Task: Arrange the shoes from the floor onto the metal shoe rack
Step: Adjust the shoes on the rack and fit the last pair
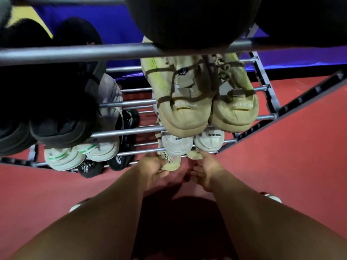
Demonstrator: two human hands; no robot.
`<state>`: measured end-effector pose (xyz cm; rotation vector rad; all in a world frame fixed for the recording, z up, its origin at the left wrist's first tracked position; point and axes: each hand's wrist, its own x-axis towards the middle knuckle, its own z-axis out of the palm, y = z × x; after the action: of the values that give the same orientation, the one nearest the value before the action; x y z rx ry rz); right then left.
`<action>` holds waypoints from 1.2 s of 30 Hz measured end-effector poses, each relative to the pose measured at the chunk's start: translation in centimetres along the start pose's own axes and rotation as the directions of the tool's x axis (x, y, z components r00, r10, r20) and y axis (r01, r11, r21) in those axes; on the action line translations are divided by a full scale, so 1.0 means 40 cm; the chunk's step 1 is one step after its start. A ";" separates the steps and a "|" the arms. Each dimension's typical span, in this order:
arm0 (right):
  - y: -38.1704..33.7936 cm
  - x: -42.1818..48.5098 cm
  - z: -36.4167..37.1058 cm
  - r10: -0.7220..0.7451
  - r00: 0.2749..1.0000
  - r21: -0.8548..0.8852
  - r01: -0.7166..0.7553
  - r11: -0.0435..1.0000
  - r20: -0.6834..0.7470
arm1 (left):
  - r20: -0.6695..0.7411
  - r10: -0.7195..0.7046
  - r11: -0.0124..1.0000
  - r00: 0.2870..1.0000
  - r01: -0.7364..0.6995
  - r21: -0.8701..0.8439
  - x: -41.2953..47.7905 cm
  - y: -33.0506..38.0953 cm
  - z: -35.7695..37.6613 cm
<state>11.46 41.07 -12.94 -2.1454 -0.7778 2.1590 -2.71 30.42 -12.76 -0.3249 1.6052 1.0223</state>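
We see our left hand (151, 168) at the lowest tier of the metal shoe rack (56, 54), its grip seemingly curled round the heel of a cream sneaker (171, 163) there; our right hand (205, 170) sits just beside, grip loosely curled, holding nothing.

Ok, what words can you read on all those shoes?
"DESIGN": heel of the right white shoe.
"ING", the end of a word: black shoe at the bottom.
Left white shoe: letters too blurred to read.
Cream shoe, lowest: print too blurred.
Beige shoes: raised heel letters too faint.
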 end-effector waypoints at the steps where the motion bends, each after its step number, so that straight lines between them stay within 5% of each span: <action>1: -0.006 0.005 -0.011 -0.002 1.000 0.015 0.002 1.000 -0.020 | 0.004 0.002 0.999 1.000 -0.001 -0.032 0.004 -0.003 0.002; 13: -0.043 0.032 -0.025 -0.020 0.999 0.185 0.027 0.982 -0.036 | 0.035 0.058 0.996 0.998 -0.055 -0.072 0.039 -0.005 0.090; 24: -0.046 0.052 -0.045 -0.012 1.000 0.161 0.017 0.987 -0.029 | -0.036 0.077 0.986 0.996 -0.081 -0.146 0.074 -0.008 0.110; 36: -0.021 0.038 -0.051 0.006 0.999 0.098 -0.003 0.995 -0.032 | -0.146 0.104 0.986 0.984 -0.084 0.142 0.038 -0.009 0.118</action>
<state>13.00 43.02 -13.96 -2.1306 -0.6504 2.1120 0.16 34.22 -14.16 -0.2411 1.8337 0.9726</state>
